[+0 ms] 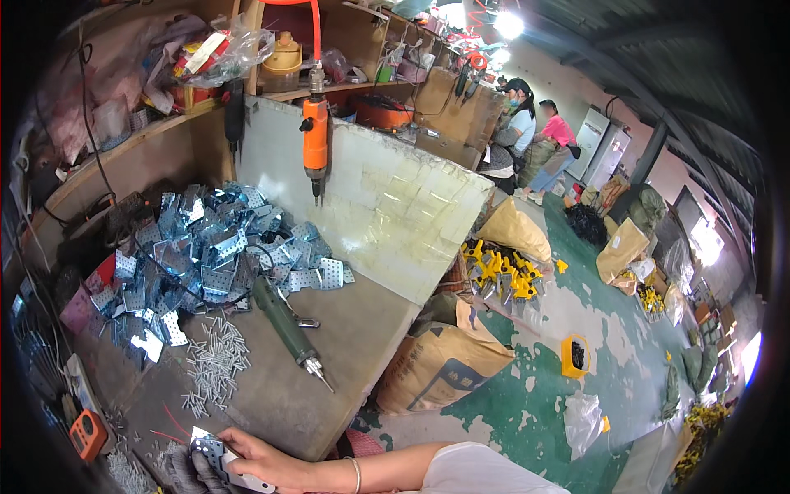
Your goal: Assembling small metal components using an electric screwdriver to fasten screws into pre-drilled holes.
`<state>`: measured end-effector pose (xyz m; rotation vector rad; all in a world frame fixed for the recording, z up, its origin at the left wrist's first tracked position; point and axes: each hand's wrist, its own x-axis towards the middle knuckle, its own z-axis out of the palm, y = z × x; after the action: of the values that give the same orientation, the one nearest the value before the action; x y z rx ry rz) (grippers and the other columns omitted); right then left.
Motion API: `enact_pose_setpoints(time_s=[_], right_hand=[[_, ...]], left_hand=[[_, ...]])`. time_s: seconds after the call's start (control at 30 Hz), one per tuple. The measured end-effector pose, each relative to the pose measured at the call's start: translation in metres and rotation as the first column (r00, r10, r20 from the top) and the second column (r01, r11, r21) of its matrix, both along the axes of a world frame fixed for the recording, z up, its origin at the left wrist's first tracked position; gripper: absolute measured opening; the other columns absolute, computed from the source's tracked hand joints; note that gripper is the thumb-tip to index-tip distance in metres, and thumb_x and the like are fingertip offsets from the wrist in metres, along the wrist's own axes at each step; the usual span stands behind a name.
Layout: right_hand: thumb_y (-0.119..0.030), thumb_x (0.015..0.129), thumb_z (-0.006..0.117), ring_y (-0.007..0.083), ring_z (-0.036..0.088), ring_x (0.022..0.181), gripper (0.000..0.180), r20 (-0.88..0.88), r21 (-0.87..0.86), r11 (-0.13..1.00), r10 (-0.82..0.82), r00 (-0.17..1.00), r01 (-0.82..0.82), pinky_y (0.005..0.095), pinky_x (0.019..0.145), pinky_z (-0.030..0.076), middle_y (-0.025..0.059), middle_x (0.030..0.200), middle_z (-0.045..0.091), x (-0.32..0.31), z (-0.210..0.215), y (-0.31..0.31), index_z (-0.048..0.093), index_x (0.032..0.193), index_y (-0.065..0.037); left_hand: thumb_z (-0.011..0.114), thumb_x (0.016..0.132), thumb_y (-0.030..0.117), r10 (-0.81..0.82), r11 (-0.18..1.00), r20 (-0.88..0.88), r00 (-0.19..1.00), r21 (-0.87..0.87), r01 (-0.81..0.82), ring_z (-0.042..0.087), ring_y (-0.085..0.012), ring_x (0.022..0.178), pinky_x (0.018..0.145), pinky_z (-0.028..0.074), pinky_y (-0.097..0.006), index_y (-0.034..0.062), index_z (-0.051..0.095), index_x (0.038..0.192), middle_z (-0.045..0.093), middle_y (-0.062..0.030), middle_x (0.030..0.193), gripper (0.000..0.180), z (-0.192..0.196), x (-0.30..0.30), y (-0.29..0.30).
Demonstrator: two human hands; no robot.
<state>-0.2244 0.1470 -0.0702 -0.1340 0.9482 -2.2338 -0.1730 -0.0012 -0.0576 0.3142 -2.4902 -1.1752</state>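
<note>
Low at the front left, my right hand [265, 463], with a bracelet on the wrist, grips a shiny perforated metal bracket [212, 451]. My left hand [191, 471], in a dark glove, closes on the bracket's left side; the lower picture edge cuts it off. Just beyond them is a heap of silver screws [216, 362]. A green electric screwdriver [284, 325] lies on the worktable [341, 346], its bit toward the near right. Behind the screws rises a big pile of bluish perforated brackets [218, 247].
An orange power screwdriver [314, 136] hangs bit-down before a white panel [370, 198]. An orange device [87, 432] stands at the left. Right of the table are a brown sack [444, 362], yellow parts [502, 272] and a yellow bin [575, 356]. Two people [527, 132] stand farther back.
</note>
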Motion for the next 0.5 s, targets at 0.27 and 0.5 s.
enact_pose_setpoints(time_s=[0.27, 0.5], right_hand=[[0.007, 0.078, 0.056, 0.0242, 0.061, 0.092, 0.045, 0.006, 0.052, 0.997, -0.063, 0.998, 0.062, 0.0345, 0.077, 0.051, 0.0133, 0.106, 0.060, -0.004, -0.004, -0.001, 0.045, 0.121, 0.002], [-0.001, 0.084, 0.056, 0.0118, 0.056, 0.094, 0.048, 0.068, 0.007, 0.998, 0.056, 0.996, -0.056, 0.0256, 0.079, 0.046, 0.0064, 0.111, 0.056, -0.006, -0.038, -0.014, 0.042, 0.130, -0.003]], left_hand=[[0.057, 0.099, 0.022, 0.039, 0.999, -0.045, 0.998, -0.009, -0.039, 0.056, -0.0246, 0.098, 0.089, 0.046, -0.035, -0.0017, 0.056, 0.119, 0.061, -0.0147, 0.110, 0.031, -0.008, -0.002, -0.003], [0.061, 0.097, 0.018, 0.056, 0.998, -0.114, 0.992, -0.007, -0.057, 0.056, -0.0226, 0.094, 0.086, 0.046, -0.034, -0.0027, 0.058, 0.110, 0.060, -0.0105, 0.101, 0.025, -0.002, 0.004, -0.004]])
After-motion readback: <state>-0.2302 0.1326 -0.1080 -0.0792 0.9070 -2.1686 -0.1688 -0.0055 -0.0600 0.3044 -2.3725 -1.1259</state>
